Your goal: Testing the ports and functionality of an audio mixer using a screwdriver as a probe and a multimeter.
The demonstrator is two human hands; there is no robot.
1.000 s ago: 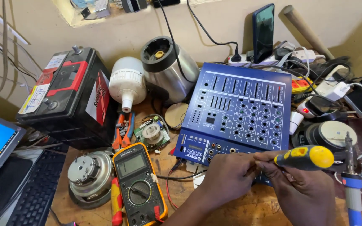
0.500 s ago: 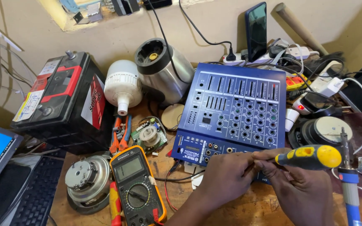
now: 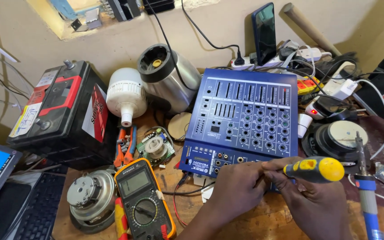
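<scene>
A blue audio mixer [image 3: 245, 118] with many knobs lies tilted on the wooden bench. My right hand [image 3: 314, 202] grips a screwdriver with a yellow and black handle [image 3: 316, 169], its shaft pointing left at the mixer's front edge. My left hand [image 3: 236, 189] rests against that front edge, fingertips meeting the screwdriver's tip, which is hidden behind them.
An orange multimeter [image 3: 143, 200] lies left of my hands, beside a round motor [image 3: 90, 198]. A car battery [image 3: 63, 111], a white bulb [image 3: 126, 95] and a blender base [image 3: 167, 75] stand behind. A blue soldering iron [image 3: 367, 195] stands at the right, near a speaker [image 3: 341, 138].
The view has shifted a little; both hands stay at the mixer's front edge with the screwdriver held level.
</scene>
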